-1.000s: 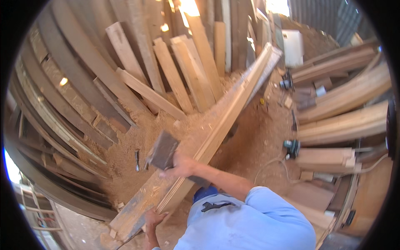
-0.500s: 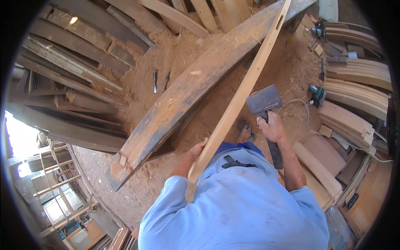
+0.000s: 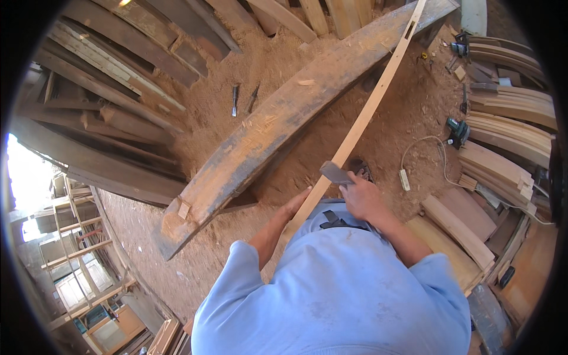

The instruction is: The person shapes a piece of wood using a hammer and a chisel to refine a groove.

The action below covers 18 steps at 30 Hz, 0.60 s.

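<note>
Since half a sec back, my right hand (image 3: 362,198) brought the adze (image 3: 337,173) down onto the pale strip (image 3: 361,124), frame centre; left hand (image 3: 294,204) kept gripping strip's lower end.

Woodworking shop: sawdust floor (image 3: 408,112), stacked planks (image 3: 503,124).

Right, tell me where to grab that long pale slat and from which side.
Take the slat near its lower end, where the left hand already holds it, closing the grip across its narrow width from the left. It is thin and long, leaning up and away beside the beam, so a low hold probably steadies it best. The right hand, holding the axe, takes up the right side.
</note>
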Each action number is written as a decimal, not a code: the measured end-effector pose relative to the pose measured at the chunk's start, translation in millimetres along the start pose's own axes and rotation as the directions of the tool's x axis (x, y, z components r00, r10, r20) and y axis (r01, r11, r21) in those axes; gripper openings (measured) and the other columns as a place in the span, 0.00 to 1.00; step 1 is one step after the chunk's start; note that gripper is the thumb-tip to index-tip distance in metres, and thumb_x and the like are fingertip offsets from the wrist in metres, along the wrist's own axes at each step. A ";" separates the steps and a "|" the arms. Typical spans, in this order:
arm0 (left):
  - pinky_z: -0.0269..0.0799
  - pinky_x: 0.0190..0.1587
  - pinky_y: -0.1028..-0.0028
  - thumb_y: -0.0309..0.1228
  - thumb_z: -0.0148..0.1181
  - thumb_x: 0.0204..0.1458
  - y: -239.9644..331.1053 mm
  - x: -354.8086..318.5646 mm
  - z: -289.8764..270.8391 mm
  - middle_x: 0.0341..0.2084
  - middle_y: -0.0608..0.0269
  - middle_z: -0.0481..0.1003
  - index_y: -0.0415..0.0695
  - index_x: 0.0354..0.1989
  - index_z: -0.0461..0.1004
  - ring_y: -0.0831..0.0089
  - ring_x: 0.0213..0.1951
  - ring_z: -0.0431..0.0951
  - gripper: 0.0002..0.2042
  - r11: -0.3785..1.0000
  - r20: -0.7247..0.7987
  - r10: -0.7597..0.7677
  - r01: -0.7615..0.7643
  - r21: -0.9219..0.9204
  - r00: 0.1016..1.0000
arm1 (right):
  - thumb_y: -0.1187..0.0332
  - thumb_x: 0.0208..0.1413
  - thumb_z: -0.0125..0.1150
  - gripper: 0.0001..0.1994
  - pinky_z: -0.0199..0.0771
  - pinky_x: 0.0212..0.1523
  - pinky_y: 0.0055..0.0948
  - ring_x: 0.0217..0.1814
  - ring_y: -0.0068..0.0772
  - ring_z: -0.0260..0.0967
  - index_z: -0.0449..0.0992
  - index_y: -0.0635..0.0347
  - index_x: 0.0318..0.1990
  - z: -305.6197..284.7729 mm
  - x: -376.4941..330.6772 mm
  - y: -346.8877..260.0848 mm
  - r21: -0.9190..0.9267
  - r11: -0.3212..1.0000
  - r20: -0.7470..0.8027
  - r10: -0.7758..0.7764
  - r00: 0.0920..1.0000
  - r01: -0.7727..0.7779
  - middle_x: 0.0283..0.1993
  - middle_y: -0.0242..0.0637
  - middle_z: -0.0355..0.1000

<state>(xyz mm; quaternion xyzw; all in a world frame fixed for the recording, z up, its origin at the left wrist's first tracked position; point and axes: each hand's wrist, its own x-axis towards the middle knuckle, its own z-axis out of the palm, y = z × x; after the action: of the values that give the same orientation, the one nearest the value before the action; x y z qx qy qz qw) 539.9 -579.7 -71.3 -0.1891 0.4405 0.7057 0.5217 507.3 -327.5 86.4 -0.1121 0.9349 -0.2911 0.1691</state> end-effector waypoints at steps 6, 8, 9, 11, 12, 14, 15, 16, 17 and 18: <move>0.76 0.49 0.72 0.57 0.34 0.70 -27.7 14.9 -37.3 0.49 0.65 0.79 0.45 0.61 0.74 0.75 0.44 0.79 0.31 0.999 -0.016 0.041 -0.041 -0.034 0.999 | 0.62 0.61 0.59 0.13 0.77 0.42 0.51 0.41 0.57 0.77 0.72 0.63 0.43 -17.9 -3.2 -57.6 0.058 0.995 -0.007 -0.082 0.997 0.082 0.37 0.50 0.77; 0.77 0.46 0.73 0.56 0.34 0.70 -6.2 9.4 -19.9 0.47 0.67 0.79 0.45 0.60 0.74 0.76 0.42 0.79 0.30 0.999 0.003 0.038 -0.038 -0.017 0.999 | 0.62 0.60 0.59 0.12 0.77 0.42 0.51 0.41 0.57 0.77 0.72 0.63 0.44 6.8 -1.9 -37.3 0.043 0.998 -0.057 -0.051 0.997 0.054 0.38 0.50 0.78; 0.77 0.44 0.74 0.56 0.35 0.70 -2.3 1.6 -16.0 0.45 0.67 0.80 0.46 0.60 0.74 0.76 0.41 0.79 0.30 0.999 0.000 0.041 -0.041 -0.017 0.999 | 0.62 0.60 0.59 0.12 0.77 0.42 0.51 0.41 0.56 0.77 0.72 0.62 0.44 10.7 0.7 -38.9 0.041 0.998 -0.073 -0.048 0.996 0.051 0.38 0.50 0.78; 0.77 0.45 0.72 0.55 0.37 0.70 -11.9 6.3 -30.9 0.45 0.66 0.80 0.47 0.61 0.74 0.76 0.41 0.79 0.28 0.999 -0.025 -0.012 0.011 -0.037 1.000 | 0.61 0.61 0.59 0.14 0.76 0.43 0.50 0.43 0.57 0.76 0.73 0.62 0.46 7.0 16.0 -33.4 -0.101 0.992 0.170 0.095 0.981 -0.078 0.39 0.50 0.77; 0.78 0.46 0.71 0.55 0.38 0.70 -11.8 4.3 -31.7 0.45 0.65 0.80 0.48 0.62 0.74 0.76 0.41 0.79 0.28 0.998 -0.038 -0.044 0.042 -0.054 0.998 | 0.60 0.61 0.59 0.14 0.76 0.44 0.50 0.43 0.57 0.76 0.73 0.62 0.46 3.2 22.3 -36.3 -0.182 0.975 0.287 0.178 0.941 -0.129 0.39 0.50 0.77; 0.77 0.44 0.73 0.56 0.38 0.70 -2.5 7.6 -36.4 0.43 0.69 0.80 0.47 0.59 0.75 0.78 0.40 0.79 0.28 0.998 0.013 0.063 -0.063 -0.012 0.998 | 0.61 0.60 0.59 0.14 0.77 0.42 0.50 0.43 0.56 0.77 0.72 0.63 0.45 -7.0 16.4 -45.8 -0.058 0.998 0.123 0.009 0.992 -0.002 0.39 0.50 0.78; 0.77 0.43 0.75 0.56 0.38 0.69 0.8 7.1 -32.8 0.42 0.70 0.80 0.47 0.58 0.76 0.79 0.40 0.79 0.28 0.994 0.046 0.105 -0.106 0.009 0.993 | 0.61 0.60 0.59 0.14 0.77 0.41 0.51 0.43 0.55 0.77 0.72 0.63 0.44 -10.4 9.7 -48.3 -0.001 0.998 0.033 -0.058 0.998 0.058 0.39 0.50 0.78; 0.77 0.44 0.75 0.57 0.39 0.69 0.9 3.4 -28.2 0.42 0.69 0.80 0.48 0.59 0.75 0.79 0.41 0.79 0.28 0.999 0.041 0.052 -0.052 -0.002 0.998 | 0.61 0.60 0.59 0.14 0.77 0.41 0.51 0.43 0.56 0.77 0.72 0.63 0.45 -3.6 4.0 -43.6 0.025 0.998 -0.011 -0.055 0.998 0.055 0.40 0.50 0.78; 0.78 0.45 0.74 0.57 0.40 0.68 1.3 -0.7 -23.7 0.43 0.68 0.80 0.48 0.59 0.75 0.79 0.41 0.80 0.28 1.000 0.037 -0.002 0.002 -0.012 0.999 | 0.61 0.61 0.59 0.14 0.77 0.41 0.51 0.43 0.56 0.77 0.72 0.63 0.45 7.4 -1.9 -34.5 0.051 0.997 -0.056 -0.050 0.997 0.053 0.40 0.50 0.78; 0.78 0.46 0.74 0.58 0.41 0.68 7.6 -4.0 -22.3 0.43 0.67 0.80 0.48 0.60 0.75 0.79 0.42 0.80 0.28 0.999 0.030 -0.042 0.043 -0.013 0.999 | 0.61 0.61 0.59 0.14 0.77 0.42 0.51 0.43 0.56 0.77 0.72 0.63 0.45 12.3 -1.1 -30.5 0.074 0.995 -0.113 -0.055 0.992 0.063 0.40 0.49 0.78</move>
<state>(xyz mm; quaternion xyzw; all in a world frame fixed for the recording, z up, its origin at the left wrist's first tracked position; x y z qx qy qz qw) 530.3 -600.8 -77.2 -0.1915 0.4236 0.7002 0.5418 516.4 -358.0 95.0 -0.1168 0.9272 -0.3377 0.1126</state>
